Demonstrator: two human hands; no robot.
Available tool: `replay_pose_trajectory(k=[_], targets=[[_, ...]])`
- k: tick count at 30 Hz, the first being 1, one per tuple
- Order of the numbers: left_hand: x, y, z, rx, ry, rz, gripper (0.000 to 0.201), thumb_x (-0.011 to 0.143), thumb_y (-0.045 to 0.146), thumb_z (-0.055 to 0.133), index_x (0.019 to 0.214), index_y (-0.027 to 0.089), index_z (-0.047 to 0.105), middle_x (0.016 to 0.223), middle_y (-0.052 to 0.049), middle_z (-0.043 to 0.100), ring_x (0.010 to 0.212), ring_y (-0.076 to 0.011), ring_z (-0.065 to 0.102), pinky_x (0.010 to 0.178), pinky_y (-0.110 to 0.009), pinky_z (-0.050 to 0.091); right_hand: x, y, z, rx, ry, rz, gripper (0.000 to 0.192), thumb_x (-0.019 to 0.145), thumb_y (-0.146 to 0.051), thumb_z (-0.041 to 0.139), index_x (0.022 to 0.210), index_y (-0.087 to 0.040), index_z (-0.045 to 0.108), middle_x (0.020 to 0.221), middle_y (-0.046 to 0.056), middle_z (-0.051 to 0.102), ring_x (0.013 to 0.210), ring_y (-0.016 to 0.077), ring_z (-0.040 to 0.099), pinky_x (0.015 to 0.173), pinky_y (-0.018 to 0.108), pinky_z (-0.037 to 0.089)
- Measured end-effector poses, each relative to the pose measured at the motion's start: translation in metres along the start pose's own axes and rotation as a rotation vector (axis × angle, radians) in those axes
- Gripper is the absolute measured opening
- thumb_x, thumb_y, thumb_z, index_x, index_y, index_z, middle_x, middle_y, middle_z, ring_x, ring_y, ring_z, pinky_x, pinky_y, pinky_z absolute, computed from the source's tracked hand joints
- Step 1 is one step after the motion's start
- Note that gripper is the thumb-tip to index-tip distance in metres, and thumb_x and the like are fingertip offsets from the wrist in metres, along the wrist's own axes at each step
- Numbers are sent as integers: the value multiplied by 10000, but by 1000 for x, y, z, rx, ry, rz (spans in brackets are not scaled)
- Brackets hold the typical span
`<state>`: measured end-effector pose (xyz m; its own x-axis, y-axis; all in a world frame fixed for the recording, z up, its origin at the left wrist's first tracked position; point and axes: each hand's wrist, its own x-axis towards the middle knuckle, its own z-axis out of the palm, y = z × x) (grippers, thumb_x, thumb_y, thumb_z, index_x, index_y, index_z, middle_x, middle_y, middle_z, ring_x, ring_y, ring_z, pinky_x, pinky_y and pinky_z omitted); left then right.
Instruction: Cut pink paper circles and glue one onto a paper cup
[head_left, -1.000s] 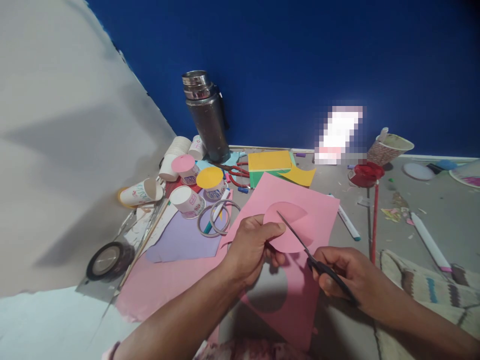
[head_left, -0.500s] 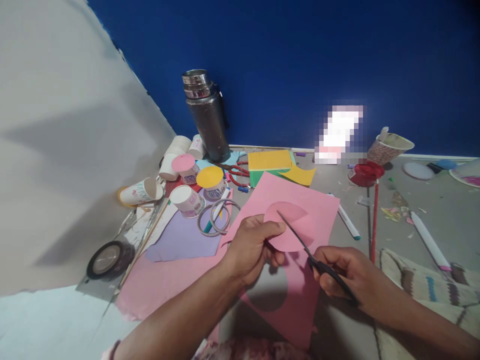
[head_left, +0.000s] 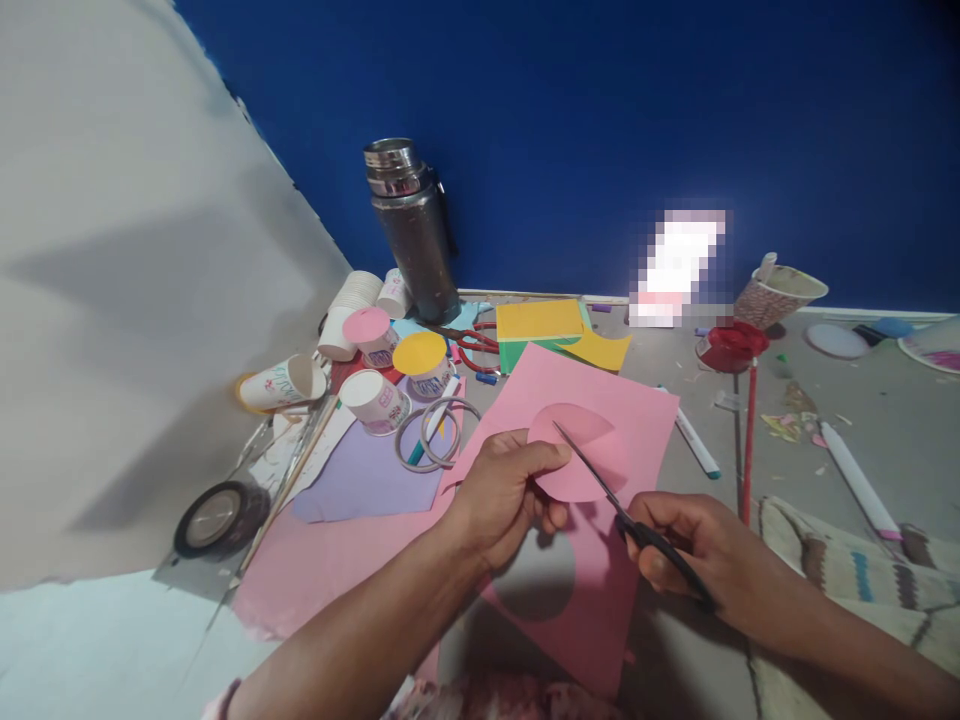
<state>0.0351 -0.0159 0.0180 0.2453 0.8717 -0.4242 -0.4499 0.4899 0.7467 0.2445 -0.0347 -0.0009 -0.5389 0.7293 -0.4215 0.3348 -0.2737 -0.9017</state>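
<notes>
My left hand point(head_left: 517, 490) pinches the left edge of a pink paper circle point(head_left: 562, 425) between thumb and fingers. In my right hand point(head_left: 686, 550) are black-handled scissors point(head_left: 589, 468), their blades lying across the circle with the tip near its middle. The blades look closed together on the paper. Beneath both hands lies a pink paper sheet point(head_left: 637, 410) with a round hole cut in its lower part. Left of it, two grey rings point(head_left: 420, 455) and a marker rest on purple paper point(head_left: 360, 490).
Paper cups, one topped with a yellow disc point(head_left: 420, 352) and one with a pink disc point(head_left: 367, 325), stand at left. Behind them is a steel flask point(head_left: 415, 240). Red-handled pliers point(head_left: 476, 343), black tape point(head_left: 217, 520), a white marker point(head_left: 860, 482) and a patterned cloth point(head_left: 847, 570) lie around.
</notes>
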Motion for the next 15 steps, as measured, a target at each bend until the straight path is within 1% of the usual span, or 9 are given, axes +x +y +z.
replay_pose_trajectory(k=[5, 11, 15], targets=[[1, -1, -1, -8, -16, -9, 214, 663, 277, 729, 575, 108, 632, 380, -5, 550, 287, -93, 485, 311, -164, 367, 1, 2, 0, 7, 9, -6, 665, 696, -849, 639, 647, -205, 479, 596, -66, 343, 564, 106, 235, 512, 270, 179], [1, -2, -1, -21, -19, -18, 207, 658, 271, 725, 566, 108, 637, 370, -4, 547, 281, -93, 482, 310, -164, 366, 0, 2, -2, -8, 5, -28, 631, 720, -805, 660, 650, -207, 471, 604, -67, 341, 574, 109, 242, 518, 270, 186], [1, -1, -1, -11, -21, -21, 214, 649, 280, 730, 563, 108, 636, 371, -9, 551, 281, -95, 480, 302, -168, 366, 0, -2, 0, -19, 3, -1, 586, 714, -747, 700, 650, -207, 481, 603, -65, 354, 581, 113, 264, 525, 268, 203]])
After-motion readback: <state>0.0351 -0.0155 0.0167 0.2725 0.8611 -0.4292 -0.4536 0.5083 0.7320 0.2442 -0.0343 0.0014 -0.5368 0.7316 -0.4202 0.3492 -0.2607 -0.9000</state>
